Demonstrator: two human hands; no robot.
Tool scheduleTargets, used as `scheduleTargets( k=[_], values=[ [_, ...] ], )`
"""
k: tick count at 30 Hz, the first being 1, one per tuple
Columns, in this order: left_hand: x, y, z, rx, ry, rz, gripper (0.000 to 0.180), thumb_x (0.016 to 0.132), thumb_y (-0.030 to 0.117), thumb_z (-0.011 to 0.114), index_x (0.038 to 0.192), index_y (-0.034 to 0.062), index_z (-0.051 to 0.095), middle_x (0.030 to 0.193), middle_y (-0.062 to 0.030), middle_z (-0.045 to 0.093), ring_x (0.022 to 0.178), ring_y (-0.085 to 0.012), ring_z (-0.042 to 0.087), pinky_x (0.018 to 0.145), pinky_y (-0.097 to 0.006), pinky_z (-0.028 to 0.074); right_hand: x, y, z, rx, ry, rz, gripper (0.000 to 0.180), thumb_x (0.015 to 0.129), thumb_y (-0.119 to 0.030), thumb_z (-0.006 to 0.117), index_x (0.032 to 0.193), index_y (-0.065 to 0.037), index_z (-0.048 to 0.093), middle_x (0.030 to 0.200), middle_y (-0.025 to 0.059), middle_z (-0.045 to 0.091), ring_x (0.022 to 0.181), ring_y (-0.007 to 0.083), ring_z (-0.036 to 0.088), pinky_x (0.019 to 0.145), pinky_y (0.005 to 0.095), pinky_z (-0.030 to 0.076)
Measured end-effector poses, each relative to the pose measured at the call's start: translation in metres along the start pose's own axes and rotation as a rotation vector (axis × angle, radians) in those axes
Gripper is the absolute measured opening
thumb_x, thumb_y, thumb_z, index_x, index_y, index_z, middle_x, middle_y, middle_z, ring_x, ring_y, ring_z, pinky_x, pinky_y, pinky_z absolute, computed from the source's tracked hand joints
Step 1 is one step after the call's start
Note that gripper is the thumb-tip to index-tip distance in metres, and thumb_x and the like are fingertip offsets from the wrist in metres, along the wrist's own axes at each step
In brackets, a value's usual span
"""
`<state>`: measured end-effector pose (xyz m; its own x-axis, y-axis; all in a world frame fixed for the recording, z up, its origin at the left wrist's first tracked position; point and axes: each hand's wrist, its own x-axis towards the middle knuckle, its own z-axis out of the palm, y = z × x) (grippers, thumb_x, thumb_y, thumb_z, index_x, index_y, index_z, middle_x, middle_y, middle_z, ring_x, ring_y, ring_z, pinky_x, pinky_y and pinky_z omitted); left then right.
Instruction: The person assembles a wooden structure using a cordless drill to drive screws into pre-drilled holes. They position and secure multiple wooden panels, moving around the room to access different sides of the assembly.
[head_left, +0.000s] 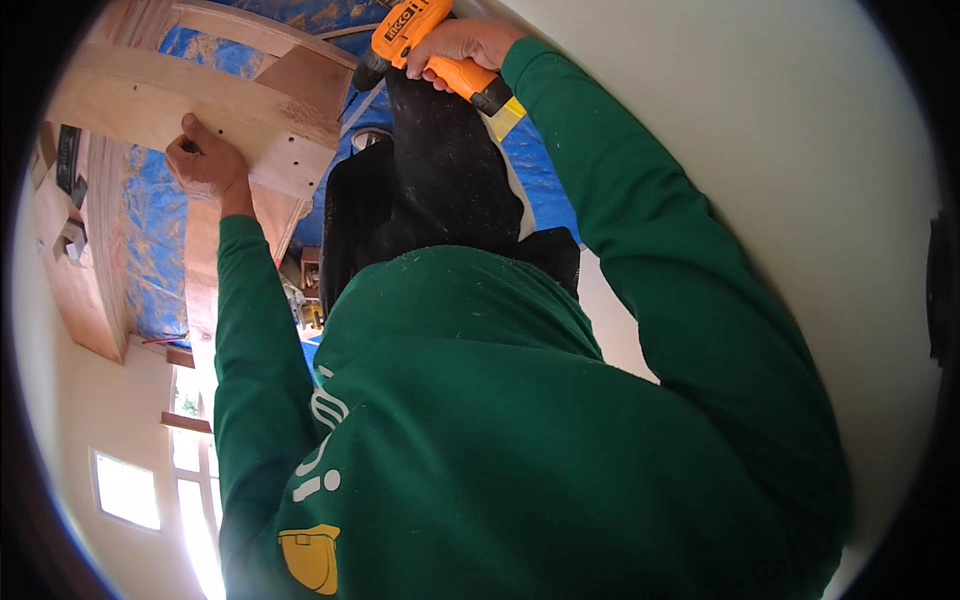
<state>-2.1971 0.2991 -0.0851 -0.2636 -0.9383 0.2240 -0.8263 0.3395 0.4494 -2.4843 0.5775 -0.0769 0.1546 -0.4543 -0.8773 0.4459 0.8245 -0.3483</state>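
Note:
My right hand [462, 45] is wrapped round the grip of an orange cordless drill [408, 28] at the top of the view. The drill's black chuck points down and left, and a thin dark bit [349, 105] sticks out close to the end of a pale wooden board [255, 118]. Several small dark holes show in the board's face near that end. My left hand [207, 165] is closed at the board's near edge, thumb lying on its face. The curled fingers are partly hidden.
Beneath lies a blue tarp [153, 255] strewn with sawdust. More wooden pieces [300, 82] stand around the board. At left, a black tool [69, 160] rests on a wooden panel [85, 290]. A pale wall [800, 150] runs close along my right side.

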Motion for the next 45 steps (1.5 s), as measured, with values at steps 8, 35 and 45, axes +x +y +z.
scheduleTargets(
  k=[8, 35, 45],
  values=[
    [-0.002, 0.002, -0.003, 0.071, -0.018, -0.005, 0.056, 0.103, 0.059, 0.066, 0.093, 0.0041, 0.068, 0.097, -0.0142, 0.068, 0.089, -0.0338, 0.066, 0.08, -0.05, 0.052, 0.01, 0.002, -0.002, -0.023, -0.022, 0.042, 0.034, 0.083, -0.019, 0.085, 0.111, -0.003, 0.074, 0.08, 0.0049, 0.07, 0.063, 0.0132, 0.067, 0.057, 0.0306, 0.056],
    [-0.005, 0.023, -0.007, 0.05, -0.001, -0.064, 0.047, 0.106, 0.054, 0.065, 0.09, 0.0096, 0.065, 0.092, -0.0065, 0.062, 0.078, -0.0268, 0.062, 0.067, -0.045, 0.05, 0.005, -0.003, -0.002, 0.066, 0.013, 0.143, 0.031, 0.084, -0.019, 0.084, 0.107, -0.003, 0.07, 0.078, 0.0055, 0.069, 0.061, 0.015, 0.067, 0.056, 0.0307, 0.057],
    [-0.004, 0.024, -0.01, -0.002, -0.007, -0.103, 0.046, 0.104, 0.052, 0.069, 0.089, 0.0082, 0.066, 0.09, -0.0073, 0.064, 0.081, -0.0266, 0.064, 0.07, -0.044, 0.051, 0.011, -0.005, -0.001, 0.117, 0.036, 0.245, 0.031, 0.085, -0.018, 0.083, 0.109, -0.002, 0.071, 0.075, 0.0061, 0.069, 0.058, 0.0162, 0.066, 0.058, 0.0329, 0.058]
  ],
)
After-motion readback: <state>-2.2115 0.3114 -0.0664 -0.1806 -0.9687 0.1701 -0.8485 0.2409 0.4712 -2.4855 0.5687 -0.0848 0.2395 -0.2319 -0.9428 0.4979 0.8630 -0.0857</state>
